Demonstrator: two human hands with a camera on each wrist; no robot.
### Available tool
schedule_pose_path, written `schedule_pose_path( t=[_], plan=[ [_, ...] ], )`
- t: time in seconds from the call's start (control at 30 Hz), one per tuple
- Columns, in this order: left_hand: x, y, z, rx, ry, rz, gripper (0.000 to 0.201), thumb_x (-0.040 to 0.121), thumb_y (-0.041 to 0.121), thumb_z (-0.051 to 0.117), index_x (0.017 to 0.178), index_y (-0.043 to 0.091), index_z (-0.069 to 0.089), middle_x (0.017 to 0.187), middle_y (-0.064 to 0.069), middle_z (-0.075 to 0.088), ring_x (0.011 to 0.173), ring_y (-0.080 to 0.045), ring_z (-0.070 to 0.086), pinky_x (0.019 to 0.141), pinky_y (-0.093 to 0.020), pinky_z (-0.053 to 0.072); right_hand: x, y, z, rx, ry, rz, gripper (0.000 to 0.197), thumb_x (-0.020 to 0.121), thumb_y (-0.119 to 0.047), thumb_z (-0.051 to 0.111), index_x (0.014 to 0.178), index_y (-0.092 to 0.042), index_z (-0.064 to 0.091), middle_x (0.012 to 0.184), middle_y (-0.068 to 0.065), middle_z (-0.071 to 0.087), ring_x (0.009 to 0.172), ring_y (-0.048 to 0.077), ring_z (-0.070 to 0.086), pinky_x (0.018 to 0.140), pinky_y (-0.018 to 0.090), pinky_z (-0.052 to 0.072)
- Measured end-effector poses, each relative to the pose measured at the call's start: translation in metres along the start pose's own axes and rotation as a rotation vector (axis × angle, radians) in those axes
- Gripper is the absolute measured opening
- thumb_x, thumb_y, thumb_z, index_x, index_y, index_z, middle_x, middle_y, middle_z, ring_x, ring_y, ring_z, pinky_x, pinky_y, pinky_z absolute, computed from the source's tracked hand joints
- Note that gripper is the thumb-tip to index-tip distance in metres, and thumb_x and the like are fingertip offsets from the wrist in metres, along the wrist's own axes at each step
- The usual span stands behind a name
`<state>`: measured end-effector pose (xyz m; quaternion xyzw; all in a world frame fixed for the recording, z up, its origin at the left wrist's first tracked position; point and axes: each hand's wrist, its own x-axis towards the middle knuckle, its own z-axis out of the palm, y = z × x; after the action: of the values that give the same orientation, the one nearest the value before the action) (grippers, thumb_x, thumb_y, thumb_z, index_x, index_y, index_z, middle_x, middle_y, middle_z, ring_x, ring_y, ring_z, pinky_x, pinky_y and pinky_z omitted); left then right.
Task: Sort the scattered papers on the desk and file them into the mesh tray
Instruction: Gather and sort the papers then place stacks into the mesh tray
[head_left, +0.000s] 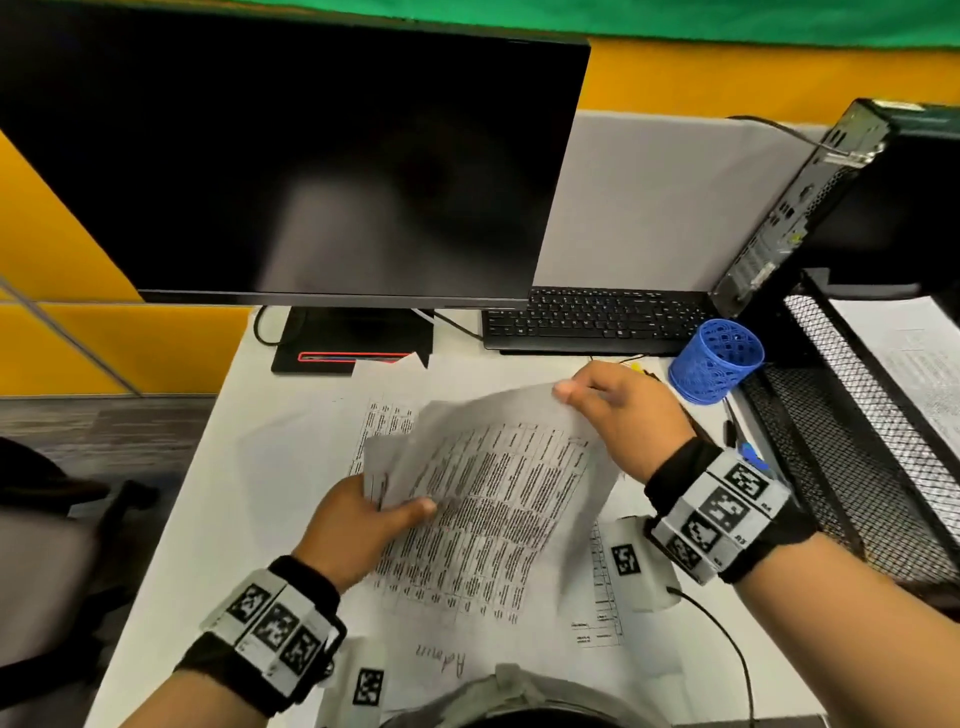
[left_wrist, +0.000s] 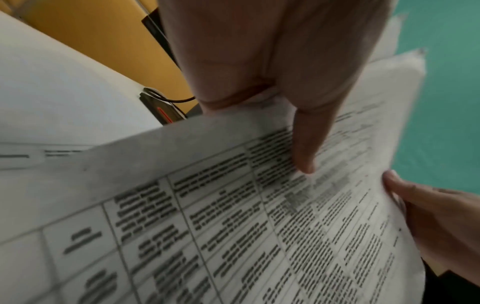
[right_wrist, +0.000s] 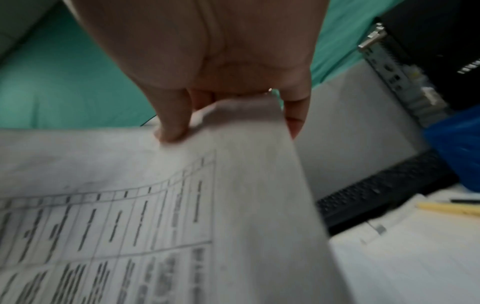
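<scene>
A: Left hand pinches the near-left edge of the printed sheets, thumb on top, fingers underneath. Right hand pinches the far-right corner. Both clamped on paper, hands well apart, bundle lifted off the worktop.

B: One sheet or several?

A: Several. Left wrist view shows at least two more page edges fanned out behind the top one. Not squared.

B: Risk?

A: Main one: corner-only pinches on a loose fan. A lower page could slip out and drop back onto the loose papers lying on the worktop. I'd say square the edges before carrying.

B: Tear?

A: Possible if the hands pull apart. Sheets are already bowed between the two grips.

B: Path to the tray?

A: Mesh tray sits to the right, touching the worktop edge, upper tier already holding a sheet. Blue pen cup stands between the right hand and the tray. A swing rightward could clip it and tip it.

B: Anything else in the sweep?

A: Pens beside the cup, keyboard behind. A drooping corner could also catch on the mesh rim. Lower tier contents: cannot tell.
</scene>
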<state>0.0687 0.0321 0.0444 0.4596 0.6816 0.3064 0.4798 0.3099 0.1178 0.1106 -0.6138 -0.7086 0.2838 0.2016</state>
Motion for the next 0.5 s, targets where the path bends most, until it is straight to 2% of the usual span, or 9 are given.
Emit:
schedule_pose_path(
  t=[0.03,0.1,0.17,0.23,0.3,0.37,0.4,0.5],
  plan=[
    [0.000,-0.005,0.000,-0.012,-0.006,-0.015,0.023,0.070,0.022,0.081,0.089,0.023,0.071,0.086,0.000,0.076,0.085,-0.016,0.071,0.081,-0.039,0.057,0.000,0.005,0.002,0.101,0.032,0.046,0.029,0.093,-0.042,0.043,0.086,-0.021,0.062,0.078,-0.008,0.060,0.073,0.004,0.055,0.059,0.019,0.037],
    [-0.002,-0.010,-0.003,-0.012,-0.072,-0.045,0.021,0.069,0.017,0.082,0.086,0.022,0.070,0.081,0.001,0.077,0.078,-0.011,0.073,0.076,-0.033,0.057,0.005,0.026,0.008,0.259,0.074,0.203,0.032,0.095,-0.039,0.038,0.105,-0.019,0.061,0.082,-0.005,0.062,0.072,0.010,0.058,0.058,0.022,0.039],
    [-0.008,-0.014,-0.008,0.006,-0.149,-0.052,0.022,0.069,0.012,0.080,0.085,0.024,0.070,0.081,0.009,0.076,0.074,-0.005,0.072,0.073,-0.026,0.055,0.010,0.056,0.020,0.319,0.030,0.439,0.032,0.094,-0.029,0.045,0.119,-0.013,0.056,0.092,0.005,0.064,0.073,0.019,0.059,0.063,0.028,0.046],
    [-0.014,-0.019,-0.013,0.023,-0.193,-0.050,0.028,0.067,0.010,0.081,0.088,0.025,0.072,0.084,0.010,0.076,0.076,-0.003,0.071,0.075,-0.021,0.053,0.009,0.084,0.036,0.401,-0.090,0.706,0.033,0.092,-0.020,0.051,0.123,-0.008,0.053,0.102,0.012,0.062,0.081,0.025,0.058,0.076,0.038,0.049],
    [-0.016,-0.024,-0.018,0.002,-0.207,-0.049,0.025,0.062,0.008,0.082,0.080,0.024,0.075,0.081,0.004,0.077,0.075,-0.004,0.070,0.071,-0.018,0.052,0.003,0.099,0.050,0.501,-0.192,0.888,0.029,0.091,-0.018,0.055,0.116,-0.005,0.055,0.097,0.014,0.062,0.077,0.026,0.057,0.080,0.042,0.048],
    [-0.017,-0.027,-0.020,-0.033,-0.199,-0.060,0.018,0.059,0.007,0.082,0.066,0.022,0.076,0.074,0.001,0.076,0.070,-0.006,0.070,0.066,-0.016,0.052,0.000,0.105,0.063,0.519,-0.233,0.911,0.027,0.089,-0.020,0.058,0.111,-0.004,0.058,0.086,0.010,0.061,0.073,0.024,0.057,0.076,0.037,0.050],
    [-0.018,-0.028,-0.021,-0.053,-0.198,-0.069,0.017,0.058,0.008,0.082,0.064,0.023,0.076,0.073,0.001,0.076,0.069,-0.006,0.070,0.065,-0.016,0.052,0.000,0.105,0.069,0.499,-0.246,0.887,0.032,0.089,-0.022,0.059,0.115,-0.003,0.059,0.090,0.010,0.063,0.076,0.024,0.059,0.074,0.036,0.051],
    [-0.016,-0.032,-0.020,-0.087,-0.228,-0.089,0.023,0.058,0.007,0.084,0.066,0.028,0.077,0.075,0.000,0.076,0.074,-0.011,0.072,0.068,-0.020,0.053,0.003,0.099,0.084,0.247,-0.302,0.734,0.048,0.087,-0.033,0.060,0.124,-0.001,0.056,0.121,0.015,0.062,0.097,0.026,0.057,0.084,0.029,0.045]
  ],
)
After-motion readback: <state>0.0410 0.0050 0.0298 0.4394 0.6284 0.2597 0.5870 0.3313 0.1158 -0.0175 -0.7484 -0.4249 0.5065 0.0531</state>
